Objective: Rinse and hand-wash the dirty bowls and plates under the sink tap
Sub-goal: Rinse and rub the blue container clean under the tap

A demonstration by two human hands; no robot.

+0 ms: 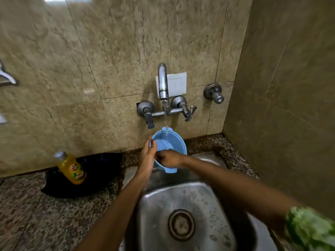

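View from my head over the steel sink (183, 200). I hold a blue plastic bowl (169, 144) with small lug handles above the back edge of the basin, tilted so that its open mouth faces me, directly beneath the wall-mounted tap (163, 82). A thin stream of water (165, 113) falls from the spout and lands inside the bowl near its far rim. My left hand (147, 154) grips the bowl's left rim, thumb hooked over the edge and palm against the outer wall. My right hand (167, 158) reaches across the near rim with its fingers curled down inside the bowl; whether they pinch the rim or only rub the inner surface I cannot tell. On the speckled counter (25, 205) to the left, an orange bottle (71, 167) stands on a dark cloth (94, 173). A green sleeve (310, 227) shows at lower right.
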